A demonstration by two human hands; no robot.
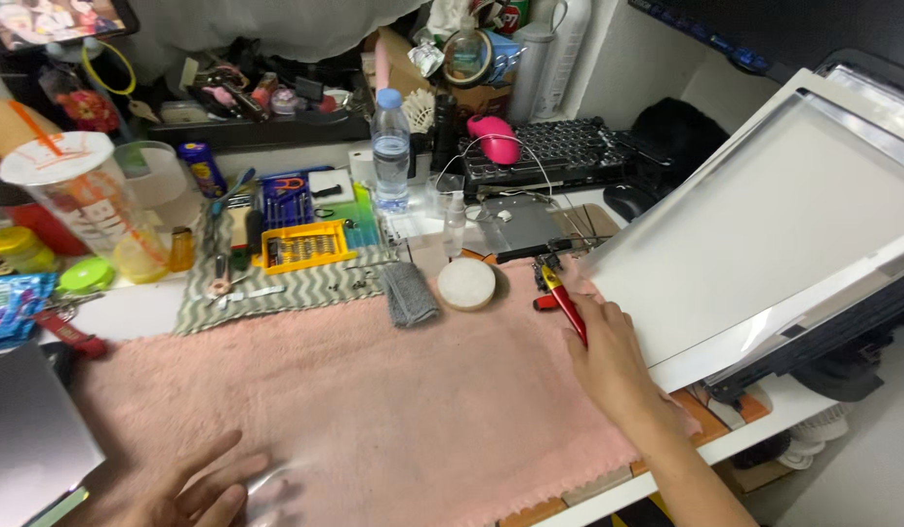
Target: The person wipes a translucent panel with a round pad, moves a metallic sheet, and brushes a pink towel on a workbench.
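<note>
A: Resting at the near left corner of the pink towel (393,410), your left hand (203,493) lies flat, fingers spread, grasping nothing.

B: And the right?

A: Your right hand (608,356), at the towel's far right edge, is closed around the red-handled pliers (561,298), jaws hidden beside the white panel (764,224).

B: Which step?

A: Likely working the panel's corner. You'd need a steady grip and your left hand bracing the panel.
</note>
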